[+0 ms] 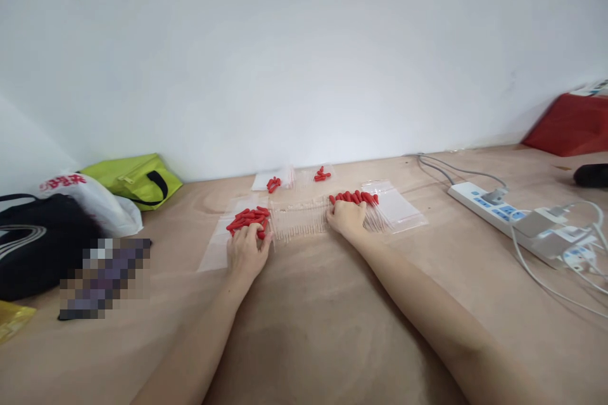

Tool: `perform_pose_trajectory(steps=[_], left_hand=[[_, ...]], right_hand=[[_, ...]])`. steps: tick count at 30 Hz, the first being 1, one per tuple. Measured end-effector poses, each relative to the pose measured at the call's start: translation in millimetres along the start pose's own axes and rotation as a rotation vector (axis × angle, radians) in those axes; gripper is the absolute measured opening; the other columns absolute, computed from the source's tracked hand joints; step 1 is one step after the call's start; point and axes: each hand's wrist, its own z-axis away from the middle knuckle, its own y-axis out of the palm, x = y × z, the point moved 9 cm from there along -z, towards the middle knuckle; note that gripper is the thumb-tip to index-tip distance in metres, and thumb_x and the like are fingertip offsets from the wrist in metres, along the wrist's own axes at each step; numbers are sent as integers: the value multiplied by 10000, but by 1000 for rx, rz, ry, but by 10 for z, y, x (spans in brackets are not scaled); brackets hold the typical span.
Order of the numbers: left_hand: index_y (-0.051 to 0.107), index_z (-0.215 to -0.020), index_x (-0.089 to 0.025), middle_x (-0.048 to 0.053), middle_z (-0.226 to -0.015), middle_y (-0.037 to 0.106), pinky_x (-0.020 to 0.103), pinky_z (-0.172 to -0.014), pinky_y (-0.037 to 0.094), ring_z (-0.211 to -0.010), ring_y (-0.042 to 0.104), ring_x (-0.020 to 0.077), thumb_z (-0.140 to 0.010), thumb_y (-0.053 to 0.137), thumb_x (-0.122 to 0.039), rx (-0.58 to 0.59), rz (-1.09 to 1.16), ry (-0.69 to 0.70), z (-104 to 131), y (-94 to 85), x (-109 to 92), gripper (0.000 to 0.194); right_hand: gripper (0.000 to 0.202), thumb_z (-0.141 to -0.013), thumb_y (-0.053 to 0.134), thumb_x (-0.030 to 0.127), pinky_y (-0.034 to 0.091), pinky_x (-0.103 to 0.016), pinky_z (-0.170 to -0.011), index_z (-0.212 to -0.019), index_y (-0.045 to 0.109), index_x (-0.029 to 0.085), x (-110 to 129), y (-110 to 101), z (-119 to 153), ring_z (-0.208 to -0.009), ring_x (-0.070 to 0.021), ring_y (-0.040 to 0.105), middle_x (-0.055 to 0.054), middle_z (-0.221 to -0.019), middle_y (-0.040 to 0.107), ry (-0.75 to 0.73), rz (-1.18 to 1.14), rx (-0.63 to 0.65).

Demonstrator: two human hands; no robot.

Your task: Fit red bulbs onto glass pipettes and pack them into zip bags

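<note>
My left hand (247, 252) rests at the near edge of a pile of red, elongated caps (244, 218), its fingers bent over them and its thumb apart. The pile lies on a clear plastic bag (213, 254). In the middle, many thin pale sticks (299, 218) lie side by side in a row. At the row's right end, several sticks bear red caps (354, 197) on their far ends. My right hand (348, 218) is closed at the leftmost of these caps, fingers pinched on a red cap; its fingertips are partly hidden.
Two small groups of red pieces (273, 185) lie on bags at the back. Another clear bag (401, 207) is right of the sticks. A white power strip (494, 210) with chargers and cables stands at right. Bags, including a green one (137, 178), sit at left.
</note>
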Motion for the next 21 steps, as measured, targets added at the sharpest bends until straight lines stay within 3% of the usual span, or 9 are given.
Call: perform_pose_trajectory(steps=[6, 10, 16, 21], left_hand=[[629, -826, -219, 69, -806, 595, 332, -626, 295, -774, 509, 245, -847, 408, -271, 17, -124, 105, 41, 44, -54, 229], [623, -839, -232, 64, -810, 589, 342, -646, 288, -795, 500, 242, -785, 443, -185, 0, -107, 124, 61, 10, -69, 193], [605, -800, -207, 79, -840, 579, 368, -672, 289, -828, 490, 263, -736, 493, -201, -38, -98, 58, 62, -36, -35, 130], [577, -834, -176, 111, -908, 585, 421, -746, 280, -890, 488, 295, -773, 479, -226, -139, -31, 43, 97, -189, -139, 126]], right_hand=[[236, -730, 446, 225, 228, -390, -759, -728, 656, 118, 41, 51, -15, -733, -244, 603, -140, -738, 660, -3, 8, 61], [245, -744, 410, 147, 219, -389, -759, -754, 649, 95, 110, 65, 13, -732, -235, 600, -157, -756, 658, -45, 24, 57], [259, -800, 374, 220, 225, -383, -763, -829, 585, 73, 67, -101, 192, -817, -259, 554, -165, -818, 634, -128, -18, -149], [245, -873, 303, 232, 228, -369, -828, -820, 520, 132, -49, -208, 568, -727, -174, 538, -74, -791, 615, -421, -194, -292]])
